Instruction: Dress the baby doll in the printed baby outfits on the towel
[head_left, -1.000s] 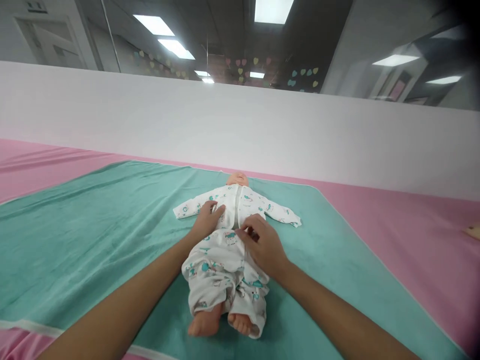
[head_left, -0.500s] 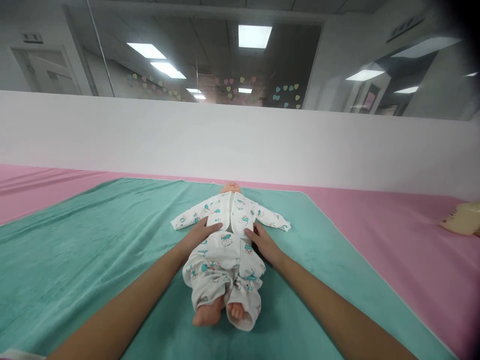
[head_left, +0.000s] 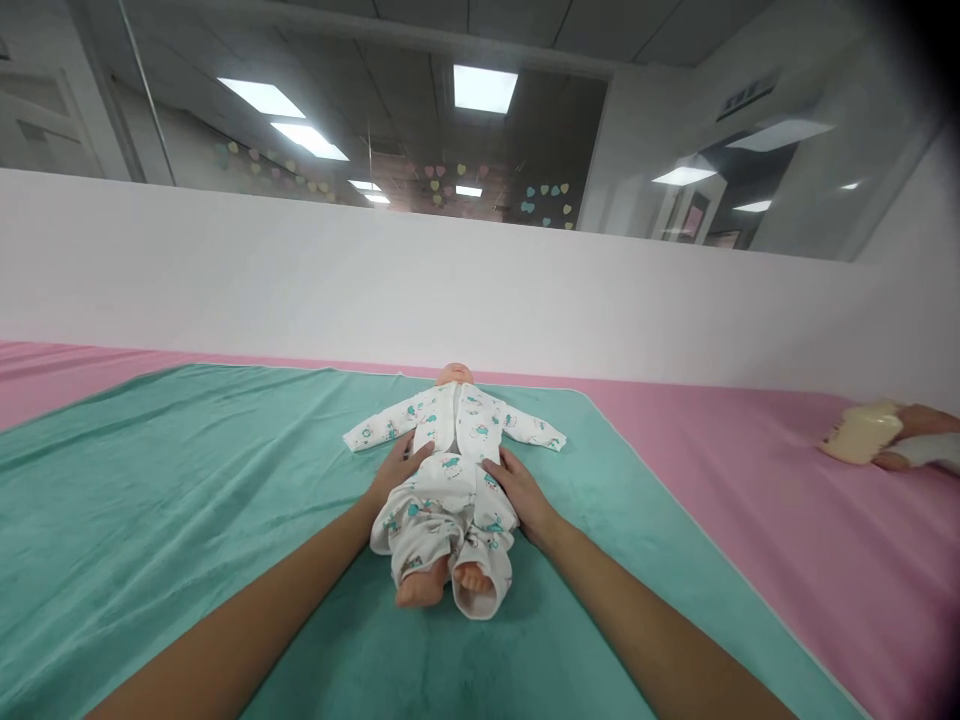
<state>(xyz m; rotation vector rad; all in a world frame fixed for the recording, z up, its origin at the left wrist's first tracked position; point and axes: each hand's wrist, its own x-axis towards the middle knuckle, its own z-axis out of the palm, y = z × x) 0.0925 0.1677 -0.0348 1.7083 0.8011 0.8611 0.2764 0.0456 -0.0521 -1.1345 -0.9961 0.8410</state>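
Note:
A baby doll (head_left: 454, 374) lies on its back, head away from me, arms spread to both sides. It wears a white printed jacket (head_left: 480, 420) and matching trousers (head_left: 442, 482), with bare feet showing at the cuffs. My left hand (head_left: 400, 468) clasps the doll's left-side waist as I see it, thumb on top near the jacket hem. On the opposite side my right hand (head_left: 520, 490) grips the waist in the same way, thumb over the cloth. The fingertips of both hands are partly hidden beside the doll.
A green blanket (head_left: 247, 480) lies under the doll, over a pink sheet (head_left: 720, 440). Behind it runs a low white wall (head_left: 300, 280) with glass above. At the far right lies a cream-coloured item (head_left: 862, 433) beside what looks like another doll's limb.
The view has turned slightly right, bringing more of the cream item and the limb beside it into sight. Both hands stay at the doll's waist; its feet appear slightly farther from me.

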